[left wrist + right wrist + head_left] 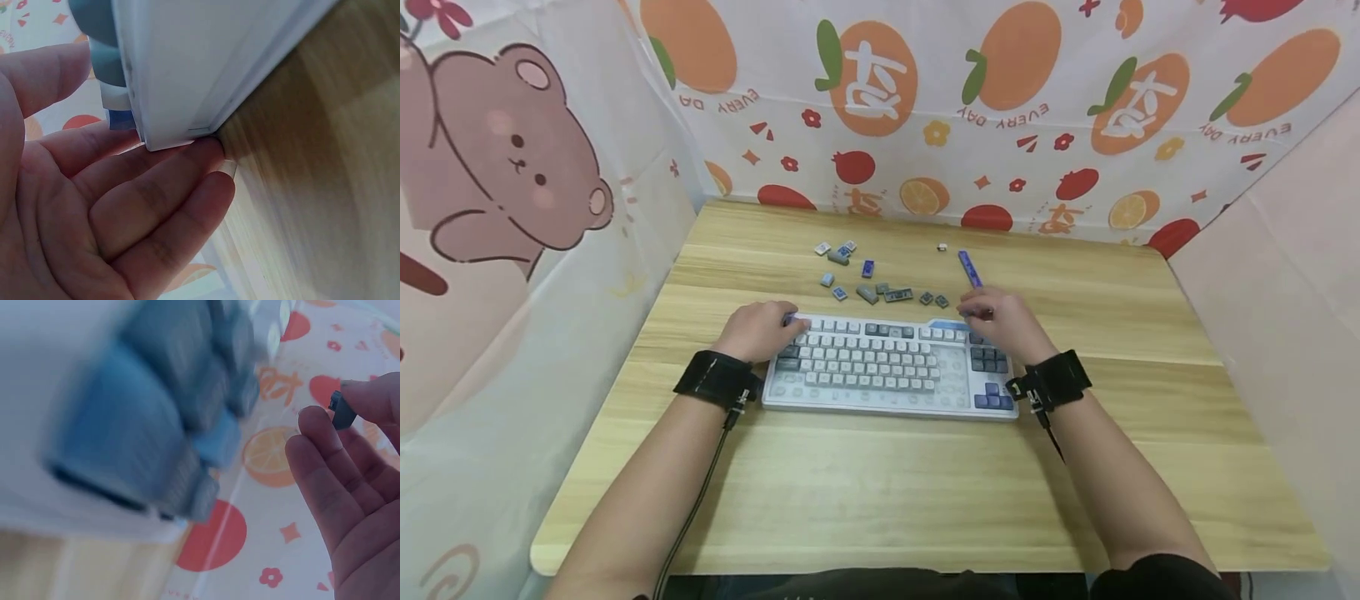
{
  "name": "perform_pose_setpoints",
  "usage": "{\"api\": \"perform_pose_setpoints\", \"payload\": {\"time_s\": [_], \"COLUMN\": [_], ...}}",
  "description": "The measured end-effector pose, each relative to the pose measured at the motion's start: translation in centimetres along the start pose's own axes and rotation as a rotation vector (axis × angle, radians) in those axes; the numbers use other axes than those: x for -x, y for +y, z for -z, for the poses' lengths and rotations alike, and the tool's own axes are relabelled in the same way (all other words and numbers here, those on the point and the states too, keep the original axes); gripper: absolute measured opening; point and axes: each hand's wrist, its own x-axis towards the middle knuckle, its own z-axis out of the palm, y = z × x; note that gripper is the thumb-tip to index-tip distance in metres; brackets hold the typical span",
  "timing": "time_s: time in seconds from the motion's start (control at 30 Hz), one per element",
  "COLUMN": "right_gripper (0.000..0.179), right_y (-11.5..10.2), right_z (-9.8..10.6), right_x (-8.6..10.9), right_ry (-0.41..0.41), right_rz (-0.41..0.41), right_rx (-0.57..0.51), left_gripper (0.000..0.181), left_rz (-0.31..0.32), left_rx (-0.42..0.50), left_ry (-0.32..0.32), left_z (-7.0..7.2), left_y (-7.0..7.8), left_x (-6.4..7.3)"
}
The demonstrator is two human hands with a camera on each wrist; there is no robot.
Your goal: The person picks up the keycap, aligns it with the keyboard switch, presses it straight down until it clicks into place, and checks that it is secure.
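Note:
A white keyboard lies on the table with white, grey and blue keycaps. Uncapped key spots show along its front row and at the right of the main block. My left hand grips its back left corner, fingers curled at the edge in the left wrist view and thumb over the top. Between thumb and index finger, my right hand pinches a small dark grey keycap above the back right of the keyboard. Just beyond that hand lies a long blue-purple keycap.
Several loose keycaps lie behind the keyboard, among them a long grey one, a blue one and a pale one. A tiny white piece lies farther back. Printed cloth hangs along the wooden table's back edge.

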Motion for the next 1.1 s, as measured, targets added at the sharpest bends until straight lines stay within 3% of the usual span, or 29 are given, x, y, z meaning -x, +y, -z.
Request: {"api": "perform_pose_setpoints", "payload": {"time_s": [0.13, 0.37, 0.57, 1.1], "right_gripper": [0.019, 0.033, 0.029, 0.015], "right_y": [-0.8, -1.7, -2.6, -2.7], "right_z": [-0.7, -1.4, -2.3, -4.5], "right_x": [1.8, 4.3, 5.5, 8.3], "right_ry": [-0.003, -0.101, -0.148, -0.083], "right_rz": [0.029, 0.017, 0.107, 0.192], "right_rx": [-0.041, -0.016, 0.029, 0.162], "left_gripper": [0.056, 0.056, 0.057, 0.060], "left_rz": [0.008, -0.001, 0.004, 0.027], "left_rx": [0.003, 0.016, 0.015, 0.034], "left_ry": [0.008, 0.026, 0.043, 0.005], "left_z": [0.0, 0.0, 0.4, -0.2], "left_y": [-0.1, -0.5, -0.5, 0.0], "left_x": [0.1, -0.1, -0.3, -0.7]}}
